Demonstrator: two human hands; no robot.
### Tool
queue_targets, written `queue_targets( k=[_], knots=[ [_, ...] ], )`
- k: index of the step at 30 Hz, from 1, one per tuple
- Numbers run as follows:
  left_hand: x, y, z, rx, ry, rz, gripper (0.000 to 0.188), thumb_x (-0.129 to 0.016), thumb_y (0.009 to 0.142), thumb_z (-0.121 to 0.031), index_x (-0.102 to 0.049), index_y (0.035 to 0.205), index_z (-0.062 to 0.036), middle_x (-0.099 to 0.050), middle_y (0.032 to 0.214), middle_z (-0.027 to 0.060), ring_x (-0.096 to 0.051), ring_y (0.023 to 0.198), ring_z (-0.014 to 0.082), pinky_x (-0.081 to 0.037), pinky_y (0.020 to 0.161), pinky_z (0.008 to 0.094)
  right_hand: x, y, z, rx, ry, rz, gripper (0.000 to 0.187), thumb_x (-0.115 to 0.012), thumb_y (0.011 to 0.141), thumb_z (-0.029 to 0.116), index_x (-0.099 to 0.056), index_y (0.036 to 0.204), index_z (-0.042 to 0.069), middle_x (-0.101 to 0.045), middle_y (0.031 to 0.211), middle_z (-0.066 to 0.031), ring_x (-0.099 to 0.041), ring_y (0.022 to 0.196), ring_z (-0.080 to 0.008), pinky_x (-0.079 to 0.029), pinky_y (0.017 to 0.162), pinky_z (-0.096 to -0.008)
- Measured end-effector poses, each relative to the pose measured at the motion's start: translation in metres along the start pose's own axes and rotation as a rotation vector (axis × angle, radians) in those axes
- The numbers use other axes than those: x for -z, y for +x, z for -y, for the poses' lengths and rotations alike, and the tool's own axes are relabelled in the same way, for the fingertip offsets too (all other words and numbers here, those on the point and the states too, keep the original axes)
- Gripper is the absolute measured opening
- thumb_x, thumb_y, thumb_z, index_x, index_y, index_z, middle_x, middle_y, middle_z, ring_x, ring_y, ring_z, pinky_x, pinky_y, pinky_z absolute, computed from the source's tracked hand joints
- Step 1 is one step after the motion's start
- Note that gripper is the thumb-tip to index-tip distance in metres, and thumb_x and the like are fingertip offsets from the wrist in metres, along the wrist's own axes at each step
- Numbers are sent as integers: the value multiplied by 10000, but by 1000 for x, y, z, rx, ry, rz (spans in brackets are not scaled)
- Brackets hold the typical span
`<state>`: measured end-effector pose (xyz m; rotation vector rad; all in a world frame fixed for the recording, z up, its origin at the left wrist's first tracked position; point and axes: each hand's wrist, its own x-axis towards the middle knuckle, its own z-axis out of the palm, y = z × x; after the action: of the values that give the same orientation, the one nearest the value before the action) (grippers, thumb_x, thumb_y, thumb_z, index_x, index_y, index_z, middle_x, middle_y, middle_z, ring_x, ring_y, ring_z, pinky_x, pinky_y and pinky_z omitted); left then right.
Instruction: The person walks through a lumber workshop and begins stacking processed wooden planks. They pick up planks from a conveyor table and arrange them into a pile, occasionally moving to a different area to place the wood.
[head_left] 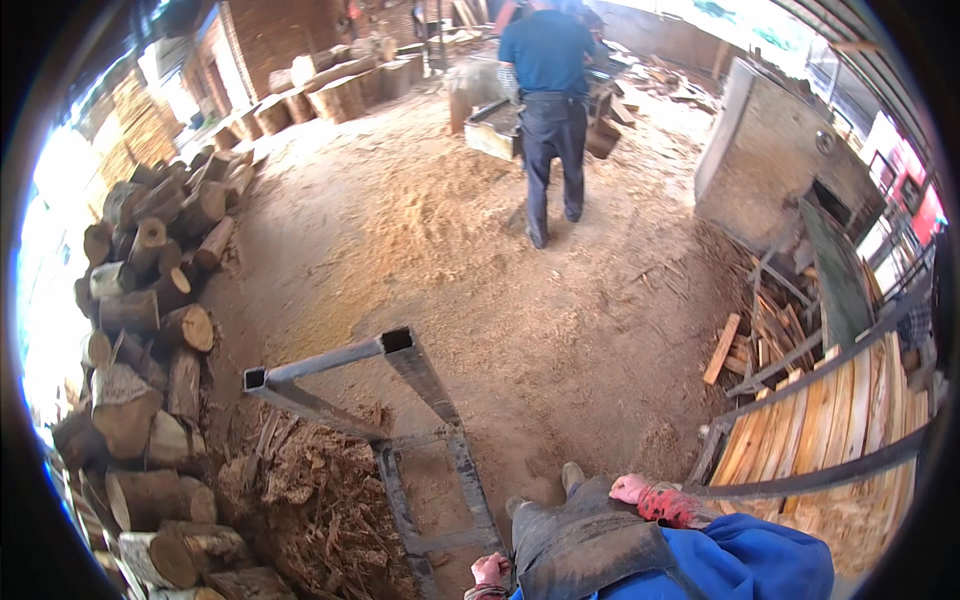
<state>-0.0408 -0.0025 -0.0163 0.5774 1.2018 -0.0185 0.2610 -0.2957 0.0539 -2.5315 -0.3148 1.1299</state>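
Observation:
My left hand [490,570] is low in the view, its fingers curled, beside the side rail of a dark metal frame [465,480]. Whether it touches the rail, or holds anything, is hidden. My right hand [630,488] is loosely closed at the edge of the dark, dusty apron [590,545] over my lap. No object shows in it. A red patterned cuff [672,507] covers that wrist, below a blue sleeve [750,555]. The metal frame has two square-tube uprights with open ends, joined by a crossbar.
Cut logs [160,260] are piled along the left, above bark scraps [320,500]. Sawn boards [840,410] stand in a metal rack at right, near a large panelled machine [780,150]. Sawdust [430,220] covers the floor. A person in blue [550,60] stands at a far machine, facing away.

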Motion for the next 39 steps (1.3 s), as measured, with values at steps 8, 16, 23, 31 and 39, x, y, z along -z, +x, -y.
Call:
queue_targets(
  k=[8,16,23,31,39],
  knots=[
    [29,32,-34,-509,670,152,143,-627,812,-201,-602,733,-84,-620,674,109,-587,585,243,-463,521,393,-22,-12,-19,-94,148,-24,341,-701,756,407,-727,926,111,-712,877,-112,-673,841,-251,-518,788,-364],
    [-43,47,-101,69,324,-22,135,-579,871,-106,-560,878,27,-609,796,154,-604,666,260,-509,573,419,-11,26,-34,-143,202,-68,333,-687,750,438,-724,872,130,-706,845,-97,-663,796,-273,-508,728,-394],
    [-130,31,-105,81,501,-30,150,-585,860,-113,-567,840,35,-623,765,157,-618,625,263,-506,509,368,5,43,-61,-162,371,-123,278,-691,742,378,-725,806,110,-698,806,-115,-666,799,-292,-514,727,-405],
    [-214,28,-109,103,674,19,145,-602,854,-125,-591,894,14,-651,763,118,-643,639,222,-527,537,317,25,47,-100,-205,507,-111,278,-687,741,361,-726,792,90,-691,776,-124,-667,775,-273,-509,705,-395],
    [-253,53,-118,-19,729,53,160,-645,834,-152,-616,786,-3,-642,736,76,-571,567,157,-460,510,265,46,48,-133,-343,636,-94,311,-669,753,360,-743,934,119,-712,905,-127,-673,880,-285,-519,793,-392]
  ],
)
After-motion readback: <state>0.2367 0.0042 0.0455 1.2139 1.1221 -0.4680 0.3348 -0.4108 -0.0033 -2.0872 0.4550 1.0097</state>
